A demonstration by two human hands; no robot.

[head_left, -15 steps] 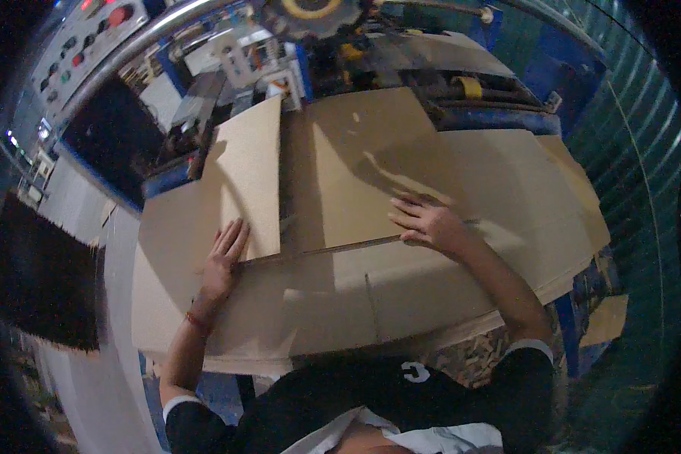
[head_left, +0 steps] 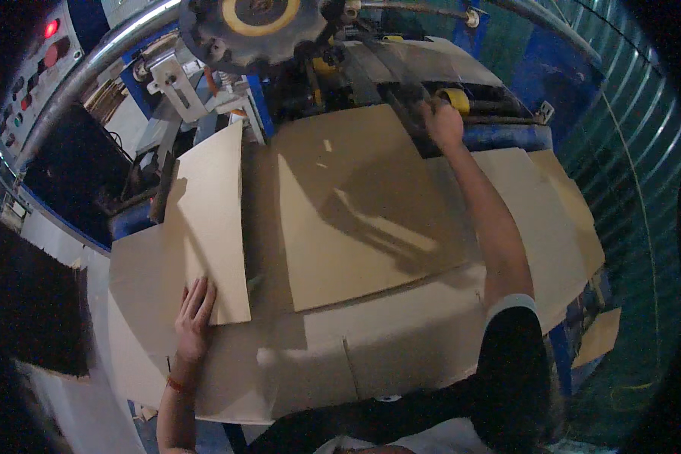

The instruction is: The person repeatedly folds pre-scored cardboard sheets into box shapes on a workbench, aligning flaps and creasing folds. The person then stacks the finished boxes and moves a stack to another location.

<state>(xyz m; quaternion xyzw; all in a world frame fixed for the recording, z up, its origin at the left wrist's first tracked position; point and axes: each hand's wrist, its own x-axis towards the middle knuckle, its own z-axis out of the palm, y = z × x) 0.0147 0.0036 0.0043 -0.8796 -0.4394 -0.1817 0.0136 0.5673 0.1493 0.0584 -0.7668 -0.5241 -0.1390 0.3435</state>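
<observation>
I see two tan corrugated-cardboard panels: a narrow one at left, long side running away from the wearer, and a wider, roughly rectangular one right of it, streaked with shadow and light, a dark strip between. Both lie over a larger, paler cardboard sheet, slit near its front. Can't tell whether they join.

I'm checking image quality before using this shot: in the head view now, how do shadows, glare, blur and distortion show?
In the head view, dark shadows cross the middle cardboard sheet; in the same view, glare streaks the metal rail, the right hand looks somewhat blurred, and fisheye distortion bows the green corrugated wall, with darkness at the rim.
</observation>
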